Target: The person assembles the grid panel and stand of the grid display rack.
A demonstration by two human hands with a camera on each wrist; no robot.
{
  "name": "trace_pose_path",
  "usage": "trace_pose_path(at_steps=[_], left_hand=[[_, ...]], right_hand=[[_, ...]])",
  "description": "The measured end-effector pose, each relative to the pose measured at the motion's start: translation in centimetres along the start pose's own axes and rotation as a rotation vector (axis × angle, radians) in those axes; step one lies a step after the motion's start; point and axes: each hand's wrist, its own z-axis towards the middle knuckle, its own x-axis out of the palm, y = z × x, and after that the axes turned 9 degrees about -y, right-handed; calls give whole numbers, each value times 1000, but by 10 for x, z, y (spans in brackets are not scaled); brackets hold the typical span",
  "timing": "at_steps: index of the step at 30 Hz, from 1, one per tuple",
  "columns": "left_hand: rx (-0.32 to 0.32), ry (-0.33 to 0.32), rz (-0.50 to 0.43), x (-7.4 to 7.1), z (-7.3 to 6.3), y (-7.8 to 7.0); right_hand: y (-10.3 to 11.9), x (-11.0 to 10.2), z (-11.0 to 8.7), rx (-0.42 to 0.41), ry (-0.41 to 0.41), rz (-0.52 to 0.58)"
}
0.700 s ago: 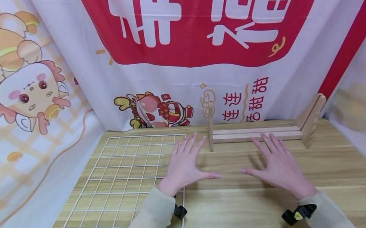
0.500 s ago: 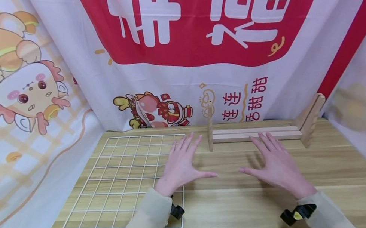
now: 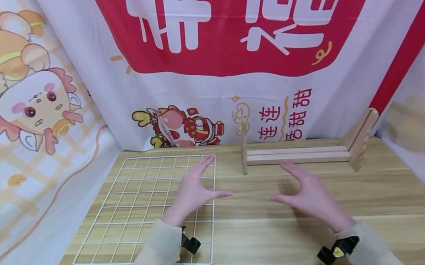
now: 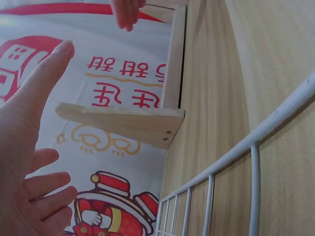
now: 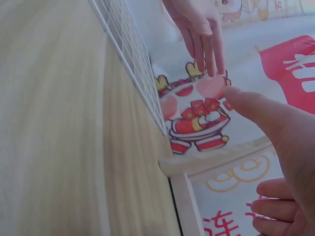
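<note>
Left hand (image 3: 189, 193) is hovering over the grid (image 3: 138, 206), right hand (image 3: 310, 191) before the rack (image 3: 298, 156), thumbs apart from fingers; dipping low, the left wrist camera (image 3: 191, 244) could be snagging it.

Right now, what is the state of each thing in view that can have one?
Left hand: outstretched, holding nothing
Right hand: outstretched, holding nothing
White wire grid: lying flat on the table
Wooden rack: standing on the table
Printed cloth: hanging behind the table

Plain beige sleeves (image 3: 147, 259) meet black wrist devices (image 3: 190, 243), the right one bearing a yellow patch (image 3: 338, 251).
</note>
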Motion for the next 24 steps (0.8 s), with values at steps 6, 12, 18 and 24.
trace_pose_path(at_steps=[6,12,18,24], left_hand=[[-104,-40,-98,-16,-4,13],[-192,-84,-135,-38,-9,32],[-251,-105,-157,-56,-14,56],[-307,-143,-191,-75,-22,83]], right_hand=[[8,11,-1,-2,-16,74],[17,19,1,19,-8,129],[27,27,2,52,11,182],[35,36,1,15,11,199]])
